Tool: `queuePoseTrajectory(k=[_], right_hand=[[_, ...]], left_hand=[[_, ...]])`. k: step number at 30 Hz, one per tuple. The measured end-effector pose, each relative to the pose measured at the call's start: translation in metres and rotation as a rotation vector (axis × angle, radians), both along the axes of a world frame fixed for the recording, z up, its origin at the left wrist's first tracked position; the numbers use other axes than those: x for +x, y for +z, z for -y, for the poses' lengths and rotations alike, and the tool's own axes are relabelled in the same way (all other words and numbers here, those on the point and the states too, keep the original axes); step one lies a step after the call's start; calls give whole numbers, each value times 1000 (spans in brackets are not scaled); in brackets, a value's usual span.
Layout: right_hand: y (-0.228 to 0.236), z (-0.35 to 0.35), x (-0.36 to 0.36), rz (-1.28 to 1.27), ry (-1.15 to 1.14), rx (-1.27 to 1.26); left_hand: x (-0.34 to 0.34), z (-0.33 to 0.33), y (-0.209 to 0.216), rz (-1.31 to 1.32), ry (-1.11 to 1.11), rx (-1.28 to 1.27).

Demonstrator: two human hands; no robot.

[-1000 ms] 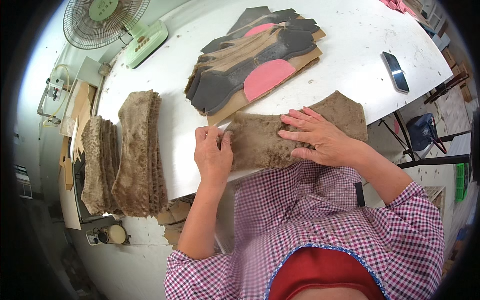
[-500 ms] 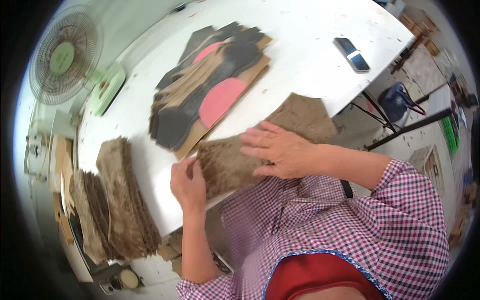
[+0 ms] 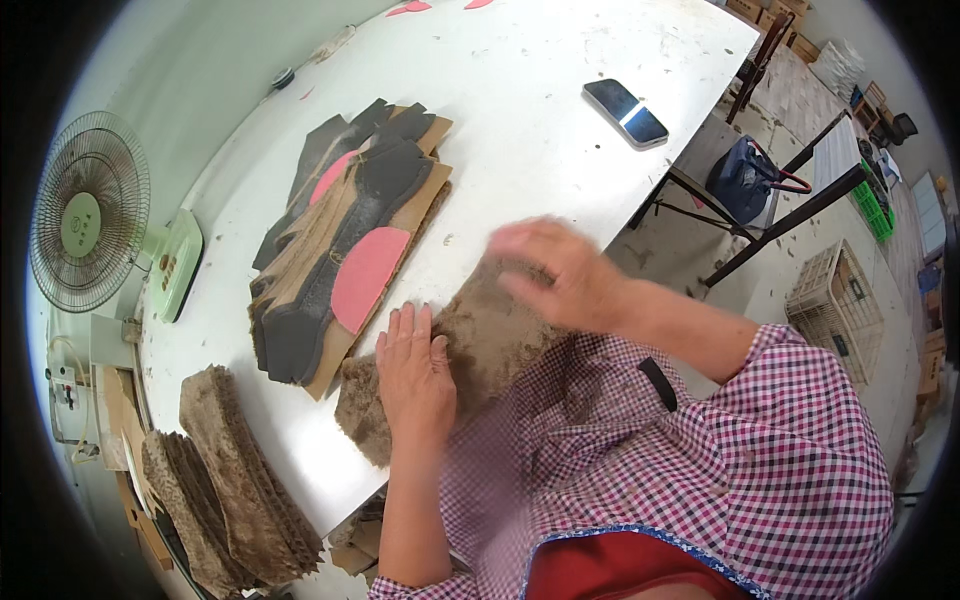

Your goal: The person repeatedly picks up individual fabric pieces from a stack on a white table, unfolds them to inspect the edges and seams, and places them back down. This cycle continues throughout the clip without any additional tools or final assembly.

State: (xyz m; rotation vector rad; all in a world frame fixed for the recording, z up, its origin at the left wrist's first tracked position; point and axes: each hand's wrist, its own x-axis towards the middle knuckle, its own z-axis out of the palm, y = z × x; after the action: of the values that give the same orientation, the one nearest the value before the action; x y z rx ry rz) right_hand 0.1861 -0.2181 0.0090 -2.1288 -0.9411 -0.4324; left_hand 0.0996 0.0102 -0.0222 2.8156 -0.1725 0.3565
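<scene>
A brown plush fabric piece [image 3: 490, 340] lies along the near edge of the white table, partly against my body. My left hand [image 3: 415, 375] rests flat on its left part, fingers stretched out and slightly apart. Over the piece's right end is my right hand [image 3: 560, 275], its fingers bent and smeared by motion; whether they grip the fabric is unclear. Just beyond my left hand sits a stack of cut pieces [image 3: 350, 225] in dark grey and tan, with rounded pink patches [image 3: 368, 280] showing.
Stacked brown plush pieces [image 3: 235, 470] hang over the table's left edge. A green fan [image 3: 90, 215] stands at the far left. A phone [image 3: 625, 112] lies on the white table [image 3: 500, 110]. Right of the table are a dark blue bag [image 3: 745, 185] and a plastic crate [image 3: 835, 310].
My left hand has gone from the plush piece's left edge to lying flat on it. My right hand, flat before, is now bent at the right end. The whole view has shifted.
</scene>
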Motion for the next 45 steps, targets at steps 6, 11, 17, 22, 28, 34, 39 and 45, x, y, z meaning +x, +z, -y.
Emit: queuePoseTrajectory(k=[6,11,17,22,28,34,39,45], right_hand=[[20,36,19,-548,-150,-242],[20,30,31,-599,-64,-149],[-2,24,41,-118,-57,-299],[-15,22,42,-78,-105,-271],[-16,18,43,-129,-133,-352],[-21,20,50,-210,-115,-302],[-20,13,48,-144,-149,-367],[-20,8,34,4,-190,-239]], left_hand=[[-2,-2,1,-25,31,-11],[-4,-6,5,-14,29,-45],[-5,-7,8,-1,18,-66],[-5,-8,6,16,13,-50],[0,-7,4,82,2,-45],[39,55,10,35,-467,-78],[51,74,1,146,-342,-4],[52,83,3,179,-285,12]])
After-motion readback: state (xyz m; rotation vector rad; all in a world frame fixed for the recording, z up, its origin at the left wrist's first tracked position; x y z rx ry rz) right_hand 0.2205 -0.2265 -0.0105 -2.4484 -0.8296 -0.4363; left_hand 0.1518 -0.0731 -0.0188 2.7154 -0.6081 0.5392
